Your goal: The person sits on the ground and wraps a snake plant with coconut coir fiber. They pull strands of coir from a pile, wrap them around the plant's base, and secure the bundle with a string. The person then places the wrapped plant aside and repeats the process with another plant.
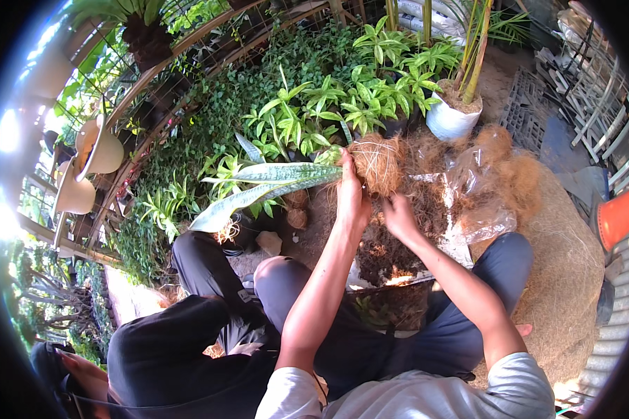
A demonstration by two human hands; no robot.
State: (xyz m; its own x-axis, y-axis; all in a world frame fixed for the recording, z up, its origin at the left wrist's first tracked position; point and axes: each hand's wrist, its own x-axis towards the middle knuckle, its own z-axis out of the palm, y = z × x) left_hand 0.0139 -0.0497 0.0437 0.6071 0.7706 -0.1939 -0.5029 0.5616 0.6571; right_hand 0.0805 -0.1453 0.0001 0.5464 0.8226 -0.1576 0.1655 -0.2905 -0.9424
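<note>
A snake plant (276, 174) lies on its side in the air, its pale green leaves pointing left. Its root ball (379, 164) is wrapped in brown coconut fibre with thin strands crossing over it. My left hand (353, 194) is closed around the plant where the leaves meet the ball. Just under the ball is my right hand (400, 218), its fingers pinched together; whatever they hold is too small to make out. Below both hands, dark soil (388, 257) is heaped on a pale sheet between my legs.
Loose coconut fibre (518, 183) and a clear plastic bag (479, 216) lie to the right. Leafy potted plants (328, 105) and a white pot (454, 115) stand beyond. An orange bucket (616, 218) is at the far right. Another person (168, 342) in dark clothes sits close on my left.
</note>
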